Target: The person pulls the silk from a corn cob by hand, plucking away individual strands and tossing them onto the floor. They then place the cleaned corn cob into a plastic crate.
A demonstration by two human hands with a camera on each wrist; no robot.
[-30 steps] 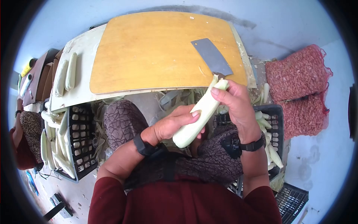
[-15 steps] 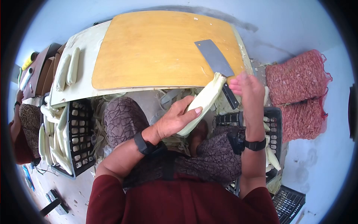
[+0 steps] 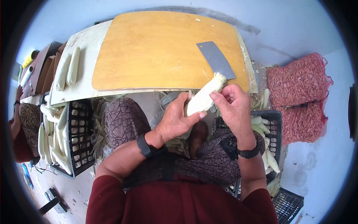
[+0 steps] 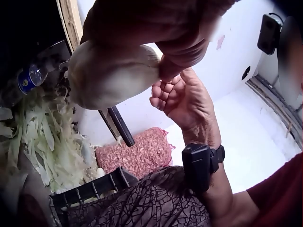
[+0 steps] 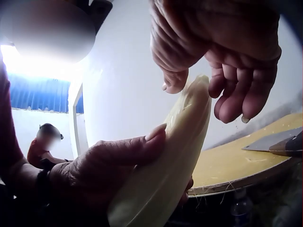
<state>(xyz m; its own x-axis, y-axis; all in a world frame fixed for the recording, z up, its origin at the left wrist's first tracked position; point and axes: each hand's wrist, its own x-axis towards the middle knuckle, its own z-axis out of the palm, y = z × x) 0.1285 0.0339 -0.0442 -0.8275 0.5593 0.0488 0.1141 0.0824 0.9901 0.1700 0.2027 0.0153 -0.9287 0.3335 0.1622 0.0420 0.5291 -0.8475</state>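
Note:
In the head view my left hand grips the lower part of an ear of corn in pale husk, its thumb along the side. The ear leans up and to the right over my lap, stalk end uppermost. My right hand is at its upper end, thumb overlapping the husk. In the right wrist view the right thumb and loosely curled fingers stand on either side of the ear's tip. A cleaver lies just beyond on the yellow board, its handle hidden behind the ear and right hand.
Two ears of corn lie at the table's left. A black crate of ears stands left, another crate right. Stripped husks litter the floor under the table. Red mesh sacks lie at right. Another person sits off left.
My right hand swung off the ear to the right, then came back to its upper end. My left hand kept hold, and the ear has turned slightly, showing a paler side.

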